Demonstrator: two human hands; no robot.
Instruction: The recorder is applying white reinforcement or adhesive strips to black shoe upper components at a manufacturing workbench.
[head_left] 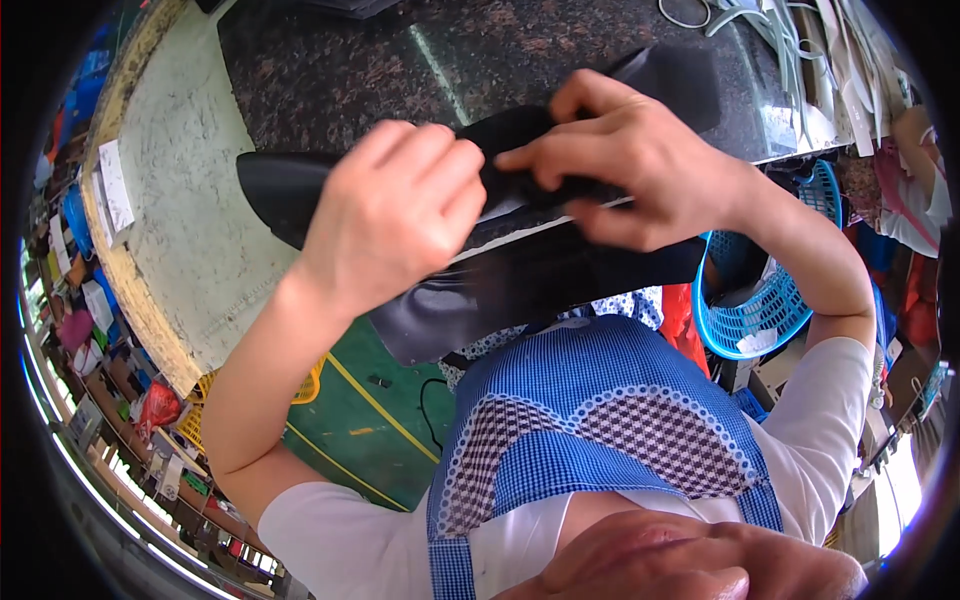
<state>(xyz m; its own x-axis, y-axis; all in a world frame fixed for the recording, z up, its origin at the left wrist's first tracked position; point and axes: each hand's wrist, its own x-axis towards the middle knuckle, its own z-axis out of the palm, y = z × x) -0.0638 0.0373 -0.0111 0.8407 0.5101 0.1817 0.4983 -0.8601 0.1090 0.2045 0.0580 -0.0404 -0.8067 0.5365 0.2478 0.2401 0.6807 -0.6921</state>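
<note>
A black, smooth, leather-like piece (430, 315) lies across the front edge of the dark speckled stone slab (330, 85). One end reaches left along the slab, another to the far right, and a flap hangs over the edge towards my apron. My left hand (395, 210) is closed in a curl on the piece, its fingertips hidden behind the knuckles. Just right of it, my right hand (635, 165) bends over the same piece with fingers apart, the index pointing at the fold. Its lower fingers are slightly blurred.
A pale worn board (180, 215) borders the slab on the left. Grey-white strips (790, 60) lie at the back right. A blue plastic basket (770, 310) stands below the right edge, and a yellow basket (308, 385) sits under the left side. Another person's arm (915, 150) shows far right.
</note>
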